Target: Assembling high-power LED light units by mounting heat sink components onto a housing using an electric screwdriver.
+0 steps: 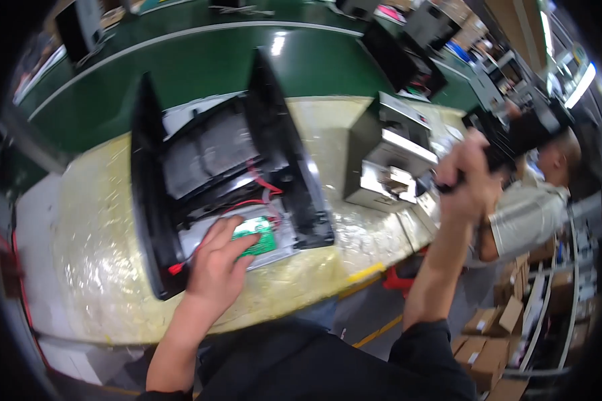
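Note:
A black U-shaped housing (154,220) with two tall side walls lies on the table in front of me. Inside its near end is a green circuit board (263,238), with red wires (266,184) beside it. My left hand (219,259) has its thumb and fingers on the board's left part, holding it against the light plate beneath. Raised to the right, my right hand (471,167) is closed round a black power tool (525,137). Blur hides the tool's exact kind. A grey block-like pack (211,144) sits farther back in the housing.
Yellowish plastic film covers the worktable (90,234). Open metal boxes (388,157) stand right of the housing. Behind runs a green surface (201,57) with dark units on it. At far right are another person (532,214) and cardboard boxes (485,357) by a rack.

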`<state>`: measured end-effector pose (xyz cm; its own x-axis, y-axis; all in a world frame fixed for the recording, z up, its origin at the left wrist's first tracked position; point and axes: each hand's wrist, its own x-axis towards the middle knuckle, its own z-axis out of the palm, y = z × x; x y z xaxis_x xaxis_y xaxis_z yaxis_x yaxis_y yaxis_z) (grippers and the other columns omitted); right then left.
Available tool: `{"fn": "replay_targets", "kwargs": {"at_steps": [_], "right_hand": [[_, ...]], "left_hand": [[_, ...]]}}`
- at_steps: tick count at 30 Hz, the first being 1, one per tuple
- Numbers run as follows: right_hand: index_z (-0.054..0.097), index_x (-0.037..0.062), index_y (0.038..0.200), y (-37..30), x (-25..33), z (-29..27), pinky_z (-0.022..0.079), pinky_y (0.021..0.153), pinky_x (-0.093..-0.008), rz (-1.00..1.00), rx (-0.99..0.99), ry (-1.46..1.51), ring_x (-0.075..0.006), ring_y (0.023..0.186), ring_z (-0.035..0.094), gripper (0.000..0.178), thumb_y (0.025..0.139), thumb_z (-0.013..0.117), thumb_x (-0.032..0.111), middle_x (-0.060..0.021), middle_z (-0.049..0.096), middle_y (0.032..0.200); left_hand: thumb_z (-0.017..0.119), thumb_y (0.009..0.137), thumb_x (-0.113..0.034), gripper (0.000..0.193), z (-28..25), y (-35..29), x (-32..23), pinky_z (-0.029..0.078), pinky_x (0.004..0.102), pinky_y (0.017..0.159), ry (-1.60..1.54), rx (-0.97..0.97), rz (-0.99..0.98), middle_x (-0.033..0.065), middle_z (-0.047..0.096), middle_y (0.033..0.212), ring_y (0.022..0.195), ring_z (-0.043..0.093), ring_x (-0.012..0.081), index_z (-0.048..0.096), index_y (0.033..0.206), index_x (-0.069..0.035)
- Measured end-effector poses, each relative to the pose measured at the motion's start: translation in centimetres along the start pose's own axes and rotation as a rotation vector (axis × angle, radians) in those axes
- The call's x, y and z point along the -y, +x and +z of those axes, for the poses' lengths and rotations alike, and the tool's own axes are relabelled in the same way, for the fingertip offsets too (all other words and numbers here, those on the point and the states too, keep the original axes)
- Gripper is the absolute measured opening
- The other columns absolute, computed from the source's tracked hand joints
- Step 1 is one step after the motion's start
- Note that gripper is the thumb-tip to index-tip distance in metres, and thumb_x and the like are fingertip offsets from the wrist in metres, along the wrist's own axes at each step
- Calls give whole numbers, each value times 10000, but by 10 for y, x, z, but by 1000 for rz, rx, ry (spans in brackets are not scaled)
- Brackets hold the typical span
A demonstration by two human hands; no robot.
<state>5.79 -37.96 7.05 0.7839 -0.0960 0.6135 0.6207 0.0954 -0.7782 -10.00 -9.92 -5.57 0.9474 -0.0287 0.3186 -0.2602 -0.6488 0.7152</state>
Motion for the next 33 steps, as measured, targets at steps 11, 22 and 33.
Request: {"fn": "replay_targets", "kwargs": {"at_steps": [11, 22, 33], "right_hand": [[388, 95, 735, -62, 77, 116, 349, 372, -248, -178, 360, 201, -97, 411, 349, 318, 1019, 485, 199, 1, 362, 593], [138, 17, 1527, -84, -4, 153, 436, 441, -267, -81, 201, 153, -101, 460, 462, 673, 970, 515, 16, -60, 499, 689], [216, 51, 1469, -79, -22, 153, 438, 465, -263, -14, 303, 188, -92, 483, 475, 637, 943, 556, -61, -42, 511, 692]], "left_hand": [[724, 722, 54, 324, 11, 12, -13, 494, 450, 955, -53, -35, 35, 195, 604, 1202, 1123, 582, 389, 717, 1042, 5], [738, 723, 44, 378, 37, 9, -13, 453, 451, 1037, -16, -59, -31, 205, 593, 1268, 1191, 557, 385, 713, 1092, -35], [745, 723, 10, 391, 29, 11, -12, 469, 423, 1027, 18, -47, -44, 165, 587, 1307, 1220, 551, 359, 734, 1105, -77]]}}
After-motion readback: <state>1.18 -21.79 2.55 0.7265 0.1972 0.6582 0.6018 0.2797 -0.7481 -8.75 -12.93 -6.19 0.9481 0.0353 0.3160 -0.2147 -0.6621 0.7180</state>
